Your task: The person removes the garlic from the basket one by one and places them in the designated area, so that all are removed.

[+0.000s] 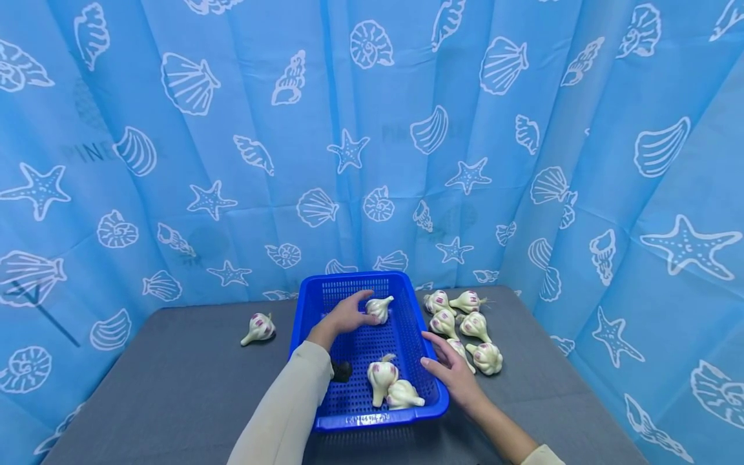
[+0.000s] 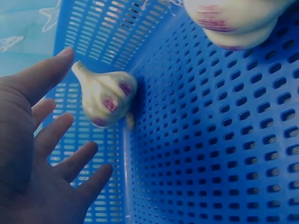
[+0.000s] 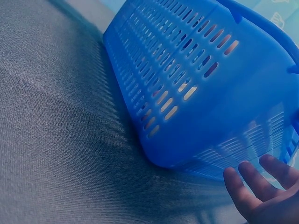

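My left hand (image 1: 347, 314) reaches into a blue plastic basket (image 1: 349, 423), fingers spread beside a white garlic bulb (image 1: 379, 310) with a pale stem. In the left wrist view a gap shows between those fingers and a purple-marked garlic bulb (image 2: 110, 95) near the basket wall. Two more bulbs, one purple-marked (image 1: 382, 378) and one plainer (image 1: 403, 394), lie together in the basket's front right corner. At the right side of the basket is my right hand (image 1: 456, 373), its fingers extended near the rim; whether they touch it I cannot tell. It holds nothing.
Several garlic bulbs (image 1: 473, 327) lie grouped on the grey tabletop (image 1: 192, 381) right of the basket, close to my right hand. A single bulb (image 1: 258, 328) sits to the left. A blue shell-patterned curtain (image 1: 372, 174) hangs behind the table and along its right side.
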Available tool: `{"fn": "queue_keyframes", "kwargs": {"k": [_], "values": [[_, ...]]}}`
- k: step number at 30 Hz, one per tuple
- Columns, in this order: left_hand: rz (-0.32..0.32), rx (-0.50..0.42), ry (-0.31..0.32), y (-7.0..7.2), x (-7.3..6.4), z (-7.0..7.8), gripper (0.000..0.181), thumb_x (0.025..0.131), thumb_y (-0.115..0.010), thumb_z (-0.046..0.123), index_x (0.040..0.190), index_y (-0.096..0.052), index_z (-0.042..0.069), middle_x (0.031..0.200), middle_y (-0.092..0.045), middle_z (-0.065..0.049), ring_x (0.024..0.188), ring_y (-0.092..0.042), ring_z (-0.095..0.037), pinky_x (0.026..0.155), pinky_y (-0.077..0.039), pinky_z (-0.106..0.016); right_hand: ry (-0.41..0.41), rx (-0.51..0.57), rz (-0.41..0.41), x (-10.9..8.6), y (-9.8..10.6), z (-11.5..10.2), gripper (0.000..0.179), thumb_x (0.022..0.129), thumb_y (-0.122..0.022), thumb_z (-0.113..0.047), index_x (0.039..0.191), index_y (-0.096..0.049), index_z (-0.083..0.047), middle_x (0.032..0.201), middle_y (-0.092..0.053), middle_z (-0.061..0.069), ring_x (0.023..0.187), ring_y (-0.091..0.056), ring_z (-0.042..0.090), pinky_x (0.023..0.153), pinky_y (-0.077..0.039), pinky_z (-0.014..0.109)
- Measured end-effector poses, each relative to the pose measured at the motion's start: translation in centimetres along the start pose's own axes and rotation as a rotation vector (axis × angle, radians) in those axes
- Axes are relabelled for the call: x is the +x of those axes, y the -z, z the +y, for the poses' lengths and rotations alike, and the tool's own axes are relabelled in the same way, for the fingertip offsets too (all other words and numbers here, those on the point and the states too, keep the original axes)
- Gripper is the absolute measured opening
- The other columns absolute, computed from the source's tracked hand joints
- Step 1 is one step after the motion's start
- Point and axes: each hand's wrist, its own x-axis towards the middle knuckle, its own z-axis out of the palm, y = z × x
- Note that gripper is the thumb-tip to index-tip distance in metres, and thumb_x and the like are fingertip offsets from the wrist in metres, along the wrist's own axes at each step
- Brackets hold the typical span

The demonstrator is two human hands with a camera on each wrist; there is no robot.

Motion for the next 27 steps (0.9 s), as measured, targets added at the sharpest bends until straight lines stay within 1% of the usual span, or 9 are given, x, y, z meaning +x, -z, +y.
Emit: {"fn": "queue_keyframes", "kwargs": {"k": [3, 7, 14, 17, 21, 24, 27], "values": [[-0.004, 0.001, -0.004, -0.3, -0.1, 0.0, 0.07, 0.086, -0.074, 0.025, 0.146, -0.042, 0.009, 0.146, -0.044, -0.019, 0.133, -0.039, -0.041, 0.105, -0.033, -0.058, -0.005, 0.005, 0.001, 0.0, 0.0, -0.1, 0.05, 0.094, -0.061, -0.009, 0.142, -0.046, -0.004, 0.136, -0.051, 0.028, 0.122, -0.051, 0.042, 0.091, -0.05, 0.047], [-0.011, 0.013, 0.006, -0.7, -0.1, 0.1, 0.071, 0.087, -0.074, 0.027, 0.147, -0.041, 0.011, 0.146, -0.044, -0.019, 0.132, -0.041, -0.041, 0.104, -0.034, -0.059, -0.005, 0.01, -0.003, -0.1, -0.1, -0.2, 0.05, 0.095, -0.06, -0.008, 0.142, -0.045, -0.003, 0.136, -0.05, 0.028, 0.122, -0.051, 0.042, 0.092, -0.05, 0.049], [-0.062, 0.036, 0.012, -1.1, 0.0, 0.0, 0.078, 0.084, -0.077, 0.028, 0.149, -0.038, 0.012, 0.146, -0.044, -0.018, 0.134, -0.038, -0.04, 0.105, -0.032, -0.059, -0.004, 0.019, -0.01, -0.1, 0.0, -0.3, 0.051, 0.095, -0.059, -0.007, 0.143, -0.044, -0.003, 0.137, -0.049, 0.029, 0.122, -0.051, 0.043, 0.092, -0.049, 0.05], [-0.053, 0.077, -0.001, -1.2, 0.1, 0.0, 0.078, 0.083, -0.078, 0.029, 0.148, -0.04, 0.011, 0.145, -0.045, -0.016, 0.135, -0.037, -0.039, 0.105, -0.033, -0.058, -0.005, 0.022, -0.011, -0.2, 0.0, -0.4, 0.051, 0.095, -0.059, -0.007, 0.143, -0.044, -0.002, 0.137, -0.049, 0.029, 0.122, -0.05, 0.043, 0.092, -0.049, 0.05], [-0.038, 0.156, -0.03, -1.3, 0.3, 0.2, 0.073, 0.083, -0.077, 0.029, 0.145, -0.045, 0.01, 0.137, -0.049, -0.016, 0.129, -0.04, -0.04, 0.101, -0.036, -0.058, -0.001, 0.024, -0.015, -0.2, 0.0, -0.4, 0.051, 0.095, -0.059, -0.007, 0.143, -0.044, -0.002, 0.137, -0.049, 0.029, 0.122, -0.051, 0.043, 0.092, -0.049, 0.05], [-0.034, 0.22, -0.036, -1.5, 0.4, 0.2, 0.068, 0.082, -0.077, 0.032, 0.142, -0.051, 0.013, 0.13, -0.05, -0.015, 0.12, -0.043, -0.037, 0.097, -0.04, -0.057, 0.003, 0.018, -0.02, -0.2, 0.0, -0.4, 0.051, 0.095, -0.059, -0.007, 0.143, -0.043, -0.002, 0.137, -0.049, 0.03, 0.122, -0.051, 0.043, 0.092, -0.05, 0.048], [-0.032, 0.259, -0.028, -1.7, 0.4, 0.2, 0.063, 0.082, -0.077, 0.033, 0.139, -0.055, 0.018, 0.134, -0.047, -0.014, 0.121, -0.041, -0.036, 0.096, -0.041, -0.057, 0.005, 0.015, -0.023, -0.2, 0.0, -0.4, 0.051, 0.095, -0.059, -0.007, 0.143, -0.043, -0.002, 0.137, -0.049, 0.03, 0.121, -0.051, 0.044, 0.091, -0.05, 0.047]]}}
